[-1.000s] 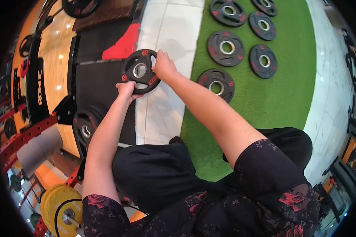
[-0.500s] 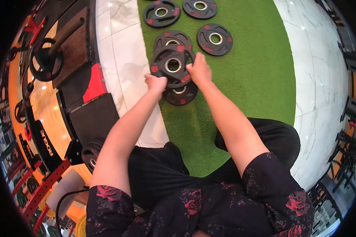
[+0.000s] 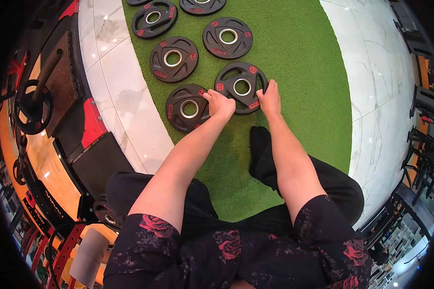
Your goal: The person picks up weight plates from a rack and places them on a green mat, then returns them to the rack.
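A black weight plate point(image 3: 230, 87) with red "25" marks and a steel-ringed centre hole is between my hands, at or just above the green turf. My right hand point(image 3: 270, 100) grips its right rim, the fingers curled around the edge beside a slot. At its lower left rim is my left hand point(image 3: 220, 105), thumb against the plate and fingers curled, partly hidden. Those left fingers overlap the right edge of another black plate point(image 3: 177, 111) lying flat on the turf.
More plates lie flat farther out, including a left one point(image 3: 160, 65) and a right one point(image 3: 214, 38). White marble tile point(image 3: 130, 86) borders the turf point(image 3: 304, 96). To the left stand a rack with a red corner piece point(image 3: 94, 125) and a loaded bar. My legs are folded close by.
The held plate has moved right and down, off the stacked-looking plates to the turf on their right. Both hands went with it. My view has shifted too.
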`<action>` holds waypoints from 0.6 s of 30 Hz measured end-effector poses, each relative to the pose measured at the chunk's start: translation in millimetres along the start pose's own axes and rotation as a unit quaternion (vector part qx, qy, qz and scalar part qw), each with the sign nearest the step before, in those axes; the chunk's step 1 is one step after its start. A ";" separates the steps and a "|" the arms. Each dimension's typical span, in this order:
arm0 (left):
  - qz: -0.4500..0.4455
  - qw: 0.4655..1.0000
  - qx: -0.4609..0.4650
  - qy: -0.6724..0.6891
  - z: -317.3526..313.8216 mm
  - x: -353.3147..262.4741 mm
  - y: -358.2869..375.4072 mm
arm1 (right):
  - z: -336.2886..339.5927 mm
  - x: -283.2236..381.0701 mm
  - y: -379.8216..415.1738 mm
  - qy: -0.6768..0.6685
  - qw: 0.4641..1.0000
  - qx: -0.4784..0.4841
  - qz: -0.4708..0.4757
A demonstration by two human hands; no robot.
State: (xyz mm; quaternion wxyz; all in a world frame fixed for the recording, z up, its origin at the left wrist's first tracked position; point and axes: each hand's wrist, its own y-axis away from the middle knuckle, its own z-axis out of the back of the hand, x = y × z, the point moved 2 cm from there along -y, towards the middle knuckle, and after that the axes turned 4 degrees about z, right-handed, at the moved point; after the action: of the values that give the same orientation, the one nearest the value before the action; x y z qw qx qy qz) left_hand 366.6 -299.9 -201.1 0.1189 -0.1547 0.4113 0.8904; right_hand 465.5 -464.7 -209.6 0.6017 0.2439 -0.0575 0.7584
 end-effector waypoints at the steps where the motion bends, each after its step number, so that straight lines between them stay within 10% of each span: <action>1: 0.001 1.000 0.000 0.000 -0.1 -2.8 1.6 | -2.8 -2.0 -1.0 -0.013 1.000 -0.013 0.007; 14: -0.018 1.000 -0.001 0.001 9.0 0.6 -16.0 | -9.6 6.4 -28.0 0.131 0.991 -0.025 0.019; 18: -0.025 0.995 -0.061 0.068 58.8 2.5 -36.6 | 4.9 67.4 -60.1 0.202 0.961 -0.092 0.168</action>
State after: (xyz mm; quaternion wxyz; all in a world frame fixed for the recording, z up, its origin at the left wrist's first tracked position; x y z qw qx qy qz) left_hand 366.2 -231.3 -191.4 0.1030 -0.2320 0.3591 0.8981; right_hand 512.9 -390.7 -188.1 0.4848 0.0162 -0.0444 0.8733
